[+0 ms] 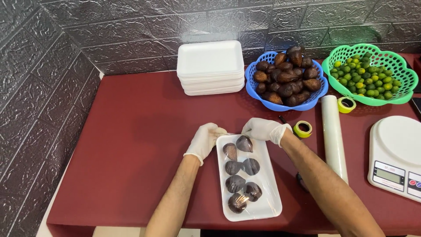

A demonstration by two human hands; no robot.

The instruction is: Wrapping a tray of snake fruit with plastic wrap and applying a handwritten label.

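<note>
Tray: white tray (268, 175) near the table's front edge, seven brown fruits (240, 182) inside under clear wrap.
Hands: left hand (205, 140) and right hand (264, 129), gloved, pinch the wrap at the tray's far end.
Baskets: blue basket (253, 90) holds brown fruits, green basket (405, 79) holds small limes (367, 81), both at the back edge.

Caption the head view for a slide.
Gloved left hand and right hand touch the far end of a film-wrapped fruit tray.
</note>
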